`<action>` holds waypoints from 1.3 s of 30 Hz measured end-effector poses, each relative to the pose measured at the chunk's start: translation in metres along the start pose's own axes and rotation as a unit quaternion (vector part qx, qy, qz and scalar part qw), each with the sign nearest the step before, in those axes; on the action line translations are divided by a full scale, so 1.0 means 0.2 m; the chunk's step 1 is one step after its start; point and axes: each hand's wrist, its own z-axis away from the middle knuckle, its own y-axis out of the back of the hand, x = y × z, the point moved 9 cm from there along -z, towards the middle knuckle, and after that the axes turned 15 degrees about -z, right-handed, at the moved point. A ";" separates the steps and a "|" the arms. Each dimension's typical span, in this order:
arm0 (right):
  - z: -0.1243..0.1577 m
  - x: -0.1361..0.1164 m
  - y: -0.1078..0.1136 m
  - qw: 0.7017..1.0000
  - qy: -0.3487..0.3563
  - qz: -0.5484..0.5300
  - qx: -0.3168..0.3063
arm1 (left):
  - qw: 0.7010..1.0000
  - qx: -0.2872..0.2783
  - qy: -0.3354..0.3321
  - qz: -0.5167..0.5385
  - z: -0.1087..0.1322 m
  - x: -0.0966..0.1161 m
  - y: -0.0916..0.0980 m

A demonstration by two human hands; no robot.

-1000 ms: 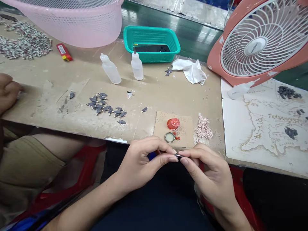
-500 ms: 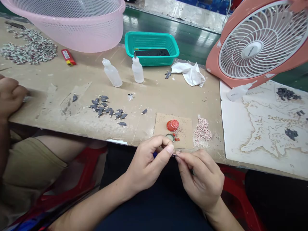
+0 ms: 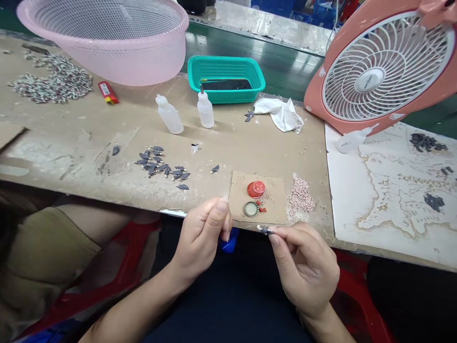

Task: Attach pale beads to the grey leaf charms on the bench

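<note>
My right hand [image 3: 305,267] pinches a small dark grey leaf-shaped piece with a pale tip [image 3: 265,230] between thumb and forefinger, just over the table's front edge. To its left, my left hand [image 3: 205,238] is closed, thumb pressed on the curled fingers; what it holds, if anything, is hidden. A blue thing [image 3: 229,241] shows below those fingers; I cannot tell whether the hand holds it. Behind the hands lies a cardboard square [image 3: 239,186] with a red cap [image 3: 256,189], a bottle cap [image 3: 251,209] and small red bits [image 3: 262,209]. Tiny pinkish pieces [image 3: 302,196] are heaped beside it.
Several dark leaf pieces [image 3: 153,164] lie left of the cardboard. Farther back stand two squeeze bottles [image 3: 170,116], a green basket [image 3: 226,99], a pink basket [image 3: 143,62] and a white cloth [image 3: 280,114]. A fan [image 3: 371,78] stands at right. Another person's leg [image 3: 53,238] is at left.
My hands have come apart: the left moved left, away from the leaf-shaped piece, which stays in my right fingers. The other person's hand at the left has gone from view.
</note>
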 end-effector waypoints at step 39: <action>-0.03 -0.07 0.05 0.996 0.084 0.003 0.037 | 0.988 -0.005 -0.036 -0.151 -0.05 0.17 0.02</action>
